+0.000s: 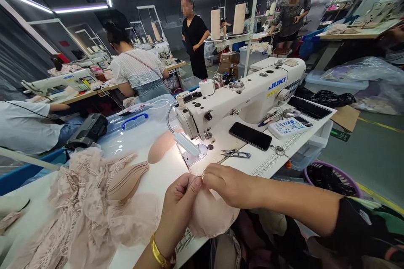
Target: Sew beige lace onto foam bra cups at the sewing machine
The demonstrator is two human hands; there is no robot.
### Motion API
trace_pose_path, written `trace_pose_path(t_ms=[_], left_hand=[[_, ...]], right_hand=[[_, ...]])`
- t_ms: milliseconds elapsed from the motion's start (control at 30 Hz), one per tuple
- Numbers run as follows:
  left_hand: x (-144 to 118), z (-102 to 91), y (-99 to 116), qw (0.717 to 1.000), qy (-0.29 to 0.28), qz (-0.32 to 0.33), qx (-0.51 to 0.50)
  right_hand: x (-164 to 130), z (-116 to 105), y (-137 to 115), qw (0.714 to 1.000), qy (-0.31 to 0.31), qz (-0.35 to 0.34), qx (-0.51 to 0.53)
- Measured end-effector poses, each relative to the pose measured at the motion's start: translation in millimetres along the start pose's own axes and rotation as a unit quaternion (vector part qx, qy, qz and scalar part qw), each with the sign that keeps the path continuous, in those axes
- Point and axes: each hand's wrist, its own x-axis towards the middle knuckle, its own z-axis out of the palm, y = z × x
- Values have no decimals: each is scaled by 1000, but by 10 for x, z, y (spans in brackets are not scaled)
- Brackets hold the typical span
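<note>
Both hands meet just in front of the sewing machine (pixel 233 96), pinching the upper edge of a pale pink bra cup (pixel 211 214). My left hand (pixel 181 199), with a gold bangle at the wrist, grips it between thumb and fingers. My right hand (pixel 227 183) is closed on the same edge, its fingertips partly hidden. The cup hangs over the table's front edge. Behind the hands, the lit needle area (pixel 194 155) shows no fabric under it. A pair of thread snips (pixel 236 154) lies right of the needle area.
Left are heaped pink lace pieces (pixel 82 201), stacked foam cups (pixel 128 180) and a single cup (pixel 164 147). A black phone (pixel 250 135) and a blue-white box (pixel 286 127) lie on the right. A purple basket (pixel 333 178) stands on the floor. Other people are at and near machines behind.
</note>
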Motion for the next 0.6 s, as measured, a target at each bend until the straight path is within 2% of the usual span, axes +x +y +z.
trace_pose_path(t_ms=[100, 267, 400, 500, 600], left_hand=[[-1, -3, -17, 999, 25, 23, 26], [13, 21, -26, 999, 16, 42, 7], [11, 37, -1, 999, 26, 41, 3], [13, 23, 15, 1000, -13, 5, -9], [12, 9, 14, 995, -66, -59, -36]], right_hand=[[35, -67, -10, 999, -29, -14, -44], [85, -75, -137, 999, 17, -14, -28], [57, -46, -135, 1000, 3, 11, -21], [63, -93, -93, 1000, 1, 5, -15], [84, -145, -87, 999, 38, -1, 22]])
